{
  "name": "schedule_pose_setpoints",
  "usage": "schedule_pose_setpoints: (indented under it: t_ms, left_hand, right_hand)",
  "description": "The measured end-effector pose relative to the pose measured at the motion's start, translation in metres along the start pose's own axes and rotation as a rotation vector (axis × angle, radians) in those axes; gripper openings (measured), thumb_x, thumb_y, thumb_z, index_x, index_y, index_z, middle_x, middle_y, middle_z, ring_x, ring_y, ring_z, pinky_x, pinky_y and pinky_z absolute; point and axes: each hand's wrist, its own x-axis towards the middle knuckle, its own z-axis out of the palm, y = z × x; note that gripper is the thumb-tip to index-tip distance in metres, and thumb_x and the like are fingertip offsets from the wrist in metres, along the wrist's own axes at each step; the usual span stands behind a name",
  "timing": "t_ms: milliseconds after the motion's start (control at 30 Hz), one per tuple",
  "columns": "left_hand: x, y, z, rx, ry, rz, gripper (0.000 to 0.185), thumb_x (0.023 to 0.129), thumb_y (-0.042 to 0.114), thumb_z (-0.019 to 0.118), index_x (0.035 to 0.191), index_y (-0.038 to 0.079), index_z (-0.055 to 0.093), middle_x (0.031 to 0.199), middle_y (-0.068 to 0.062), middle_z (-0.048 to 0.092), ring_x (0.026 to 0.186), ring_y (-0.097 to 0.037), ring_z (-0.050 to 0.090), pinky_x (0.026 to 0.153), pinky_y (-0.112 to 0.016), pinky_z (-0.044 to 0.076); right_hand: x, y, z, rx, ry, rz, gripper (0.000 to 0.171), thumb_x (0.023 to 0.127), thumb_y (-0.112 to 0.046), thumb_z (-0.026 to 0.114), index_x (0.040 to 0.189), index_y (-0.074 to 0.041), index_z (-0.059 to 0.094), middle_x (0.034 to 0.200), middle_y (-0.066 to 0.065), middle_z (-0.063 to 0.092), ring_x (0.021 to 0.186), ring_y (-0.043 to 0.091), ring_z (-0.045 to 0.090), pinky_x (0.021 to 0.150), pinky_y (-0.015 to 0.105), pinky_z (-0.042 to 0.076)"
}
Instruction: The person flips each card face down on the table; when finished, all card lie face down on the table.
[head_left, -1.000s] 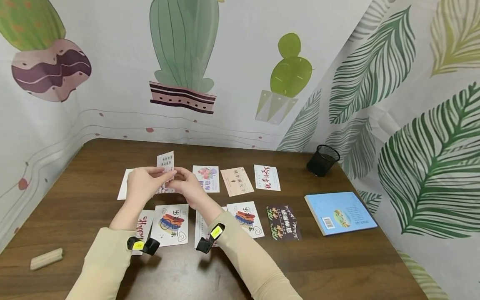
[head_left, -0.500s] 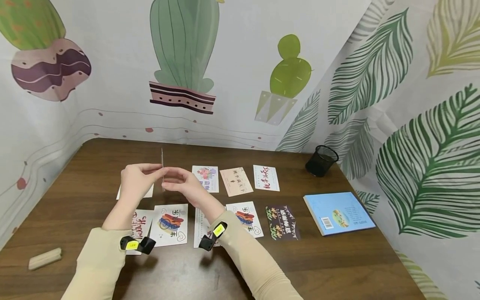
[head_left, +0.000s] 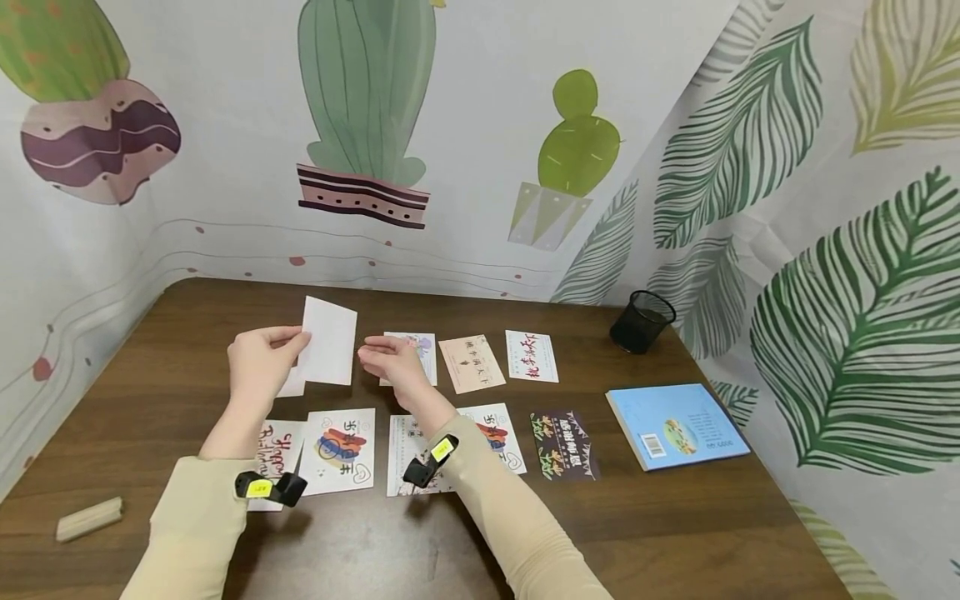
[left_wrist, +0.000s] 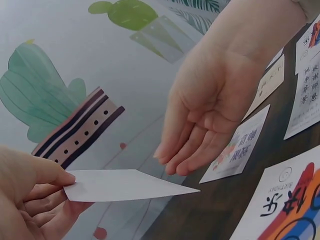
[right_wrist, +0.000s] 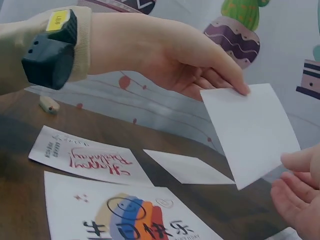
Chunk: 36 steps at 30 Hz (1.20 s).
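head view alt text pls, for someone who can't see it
A person's left hand holds up a blank white card above a brown table spread with printed cards; the right hand is open beside it. A blue book lies to the right.

Brown wooden table (head_left: 675, 533) cornered by cactus- and leaf-printed wall cloths (head_left: 480, 125)

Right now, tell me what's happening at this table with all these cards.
A person sits at a brown table with printed cards laid out in two rows. The left hand pinches a card by its edge and holds it above the table, blank white side showing. The right hand is beside it, fingers relaxed, holding nothing. A blue book and a black mesh cup sit to the right, and a wooden block lies at the left.
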Motion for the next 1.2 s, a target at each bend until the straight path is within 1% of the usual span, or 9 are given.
schedule_pose_setpoints:
  t_ms: [167,300,400,500,600,733,867,1033,1200]
  left_hand:
    - [0.003,-0.008,0.002,-0.033,-0.038,-0.039,0.037,0.096,0.023,0.062,0.118,-0.006,0.067,0.110,-0.027,0.069,0.059,0.011,0.052,0.056,-0.009,0.043]
    - [0.007,-0.018,0.006,-0.047,-0.082,-0.071,0.039,0.097,0.025,0.061,0.122,-0.005,0.065,0.115,-0.026,0.068,0.066,0.009,0.053,0.060,-0.010,0.044]
    - [0.009,-0.024,0.008,-0.031,-0.097,-0.085,0.040,0.097,0.026,0.060,0.123,-0.004,0.065,0.117,-0.026,0.067,0.069,0.007,0.053,0.061,-0.010,0.043]
    - [0.011,-0.030,0.010,0.007,-0.099,-0.097,0.039,0.097,0.026,0.060,0.122,-0.004,0.066,0.118,-0.026,0.067,0.069,0.004,0.053,0.058,-0.012,0.043]
    - [0.013,-0.034,0.012,0.049,-0.099,-0.117,0.038,0.096,0.026,0.063,0.119,-0.003,0.068,0.116,-0.026,0.068,0.071,-0.003,0.055,0.054,-0.014,0.043]
    - [0.014,-0.040,0.013,0.092,-0.128,-0.145,0.039,0.094,0.027,0.065,0.118,-0.003,0.068,0.120,-0.026,0.066,0.088,-0.021,0.059,0.058,-0.016,0.043]
    - [0.014,-0.045,0.014,0.127,-0.162,-0.146,0.041,0.091,0.026,0.067,0.119,-0.003,0.067,0.123,-0.027,0.064,0.105,-0.036,0.058,0.070,-0.028,0.046]
    - [0.014,-0.052,0.016,0.165,-0.194,-0.134,0.042,0.089,0.023,0.071,0.119,-0.005,0.066,0.115,-0.026,0.067,0.111,-0.043,0.060,0.085,-0.050,0.048]
    - [0.013,-0.057,0.019,0.195,-0.211,-0.075,0.041,0.088,0.019,0.073,0.116,-0.009,0.066,0.110,-0.027,0.068,0.111,-0.045,0.062,0.090,-0.051,0.051]
  right_hand:
    - [0.004,0.002,-0.003,-0.024,-0.022,0.048,0.031,0.092,-0.001,0.063,0.121,0.011,0.061,0.112,0.023,0.069,0.077,0.007,0.064,0.086,0.029,0.058]
    - [0.005,0.002,-0.004,-0.043,-0.014,0.068,0.027,0.091,-0.001,0.064,0.116,0.010,0.064,0.096,0.013,0.070,0.071,0.005,0.063,0.077,0.024,0.059]
    - [0.007,0.004,-0.005,-0.053,-0.003,0.073,0.024,0.090,0.000,0.066,0.112,0.010,0.065,0.089,0.007,0.069,0.068,0.005,0.063,0.072,0.021,0.059]
    - [0.009,0.006,-0.007,-0.060,0.005,0.079,0.023,0.089,0.000,0.066,0.110,0.010,0.065,0.090,0.009,0.069,0.065,0.005,0.063,0.069,0.020,0.059]
    - [0.010,0.006,-0.008,-0.070,0.014,0.087,0.024,0.089,0.001,0.067,0.110,0.011,0.066,0.093,0.013,0.071,0.064,0.005,0.063,0.068,0.019,0.058]
    - [0.010,0.005,-0.009,-0.101,0.041,0.097,0.023,0.087,0.001,0.068,0.109,0.010,0.067,0.094,0.015,0.072,0.062,0.005,0.063,0.067,0.020,0.059]
    - [0.011,0.004,-0.009,-0.125,0.067,0.106,0.023,0.086,0.002,0.069,0.107,0.011,0.068,0.092,0.015,0.072,0.059,0.004,0.062,0.066,0.021,0.059]
    - [0.012,0.005,-0.010,-0.144,0.067,0.114,0.022,0.087,0.003,0.068,0.107,0.012,0.067,0.096,0.017,0.071,0.058,0.004,0.062,0.067,0.022,0.059]
    - [0.012,0.006,-0.011,-0.162,0.055,0.123,0.023,0.088,0.003,0.068,0.109,0.012,0.067,0.101,0.021,0.072,0.060,0.005,0.063,0.069,0.023,0.060]
